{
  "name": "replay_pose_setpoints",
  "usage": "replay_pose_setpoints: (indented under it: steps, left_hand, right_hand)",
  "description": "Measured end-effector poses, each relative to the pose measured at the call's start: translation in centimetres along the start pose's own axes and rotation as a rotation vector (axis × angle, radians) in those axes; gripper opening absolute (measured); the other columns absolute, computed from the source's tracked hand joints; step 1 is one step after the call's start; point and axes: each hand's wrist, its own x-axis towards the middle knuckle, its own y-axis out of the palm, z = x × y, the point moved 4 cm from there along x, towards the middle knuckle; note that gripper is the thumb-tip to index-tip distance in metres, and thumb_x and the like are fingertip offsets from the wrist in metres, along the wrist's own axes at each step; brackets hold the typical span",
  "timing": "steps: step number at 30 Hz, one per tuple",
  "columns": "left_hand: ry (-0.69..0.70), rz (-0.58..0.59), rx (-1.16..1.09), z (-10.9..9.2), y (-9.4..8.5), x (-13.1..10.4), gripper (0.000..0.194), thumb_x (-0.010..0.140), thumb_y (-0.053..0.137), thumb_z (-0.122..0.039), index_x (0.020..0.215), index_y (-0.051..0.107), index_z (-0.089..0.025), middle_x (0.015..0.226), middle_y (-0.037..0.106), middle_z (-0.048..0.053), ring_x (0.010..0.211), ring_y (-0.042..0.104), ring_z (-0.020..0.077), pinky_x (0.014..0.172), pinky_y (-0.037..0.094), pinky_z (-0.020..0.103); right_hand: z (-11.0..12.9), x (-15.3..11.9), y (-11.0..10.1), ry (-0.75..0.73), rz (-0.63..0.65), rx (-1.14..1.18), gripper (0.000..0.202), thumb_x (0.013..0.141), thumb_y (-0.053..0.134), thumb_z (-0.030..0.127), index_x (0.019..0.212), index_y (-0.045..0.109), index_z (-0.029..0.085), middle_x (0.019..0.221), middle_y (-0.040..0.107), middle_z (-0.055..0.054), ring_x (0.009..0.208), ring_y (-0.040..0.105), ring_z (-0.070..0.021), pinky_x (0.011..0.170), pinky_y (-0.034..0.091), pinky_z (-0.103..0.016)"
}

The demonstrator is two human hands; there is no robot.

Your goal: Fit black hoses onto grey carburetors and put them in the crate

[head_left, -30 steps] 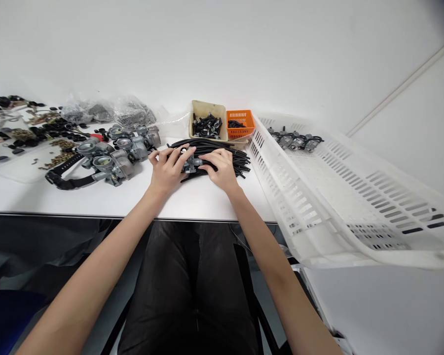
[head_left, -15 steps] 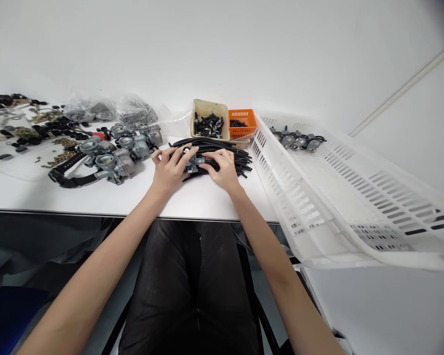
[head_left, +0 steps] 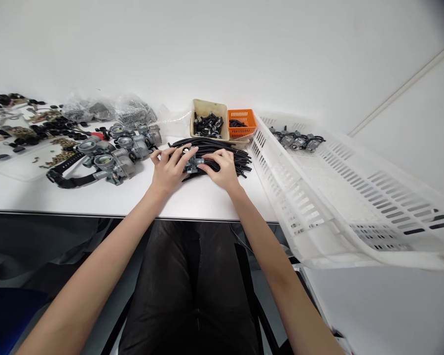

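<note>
at the near side of the black hose pile [head_left: 241, 159], a metal carburetor [head_left: 191, 165] lies with its spigot [head_left: 199, 161] pointing right, straight at the right hand [head_left: 224, 170], the nearer one to that end, its thumb and fingers almost meeting there; what they pinch, i cannot tell. the left hand [head_left: 167, 172], at the pile's near left, has its grip curled over the carburetor, clasping it

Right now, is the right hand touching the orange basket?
Apart. The head view shows black tubes between the right hand and the orange basket, the hand lower in the picture.
</note>
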Motion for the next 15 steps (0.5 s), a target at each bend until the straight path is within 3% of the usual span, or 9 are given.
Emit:
replay_pose_setpoints:
  steps: [3, 7, 15]
  left_hand:
    - [-0.008, -0.011, 0.004, 0.07, -0.01, -0.02, 0.058, 0.083, 0.059, -0.035, 0.138, 0.043, -0.029, 0.13, 0.059, 0.011, 0.104, 0.047, 0.0314, 0.092, 0.021, 0.048]
    - [-0.009, -0.007, 0.015, 0.01, -0.07, 0.0, 0.058, 0.082, 0.059, -0.037, 0.138, 0.044, -0.028, 0.129, 0.059, 0.011, 0.104, 0.047, 0.0314, 0.092, 0.022, 0.047]
    - [-0.011, -0.001, 0.004, 0.03, 0.0, -0.08, 0.058, 0.082, 0.06, -0.037, 0.137, 0.044, -0.028, 0.129, 0.059, 0.011, 0.105, 0.048, 0.0313, 0.092, 0.022, 0.047]
  right_hand:
    - [-0.01, -0.01, -0.05, -0.009, 0.021, 0.004, 0.033, 0.078, 0.069, 0.044, 0.103, 0.067, 0.023, 0.096, 0.064, -0.006, 0.096, 0.055, -0.0241, 0.093, 0.035, -0.042]
    - [-0.32, -0.08, 0.17, -0.001, 0.043, -0.001, 0.027, 0.081, 0.066, 0.037, 0.105, 0.067, 0.023, 0.098, 0.064, -0.006, 0.098, 0.055, -0.0238, 0.094, 0.035, -0.042]
    - [-0.47, -0.07, 0.3, -0.011, 0.026, -0.006, 0.025, 0.083, 0.064, 0.04, 0.1, 0.068, 0.022, 0.094, 0.066, -0.005, 0.093, 0.057, -0.0223, 0.092, 0.036, -0.04]
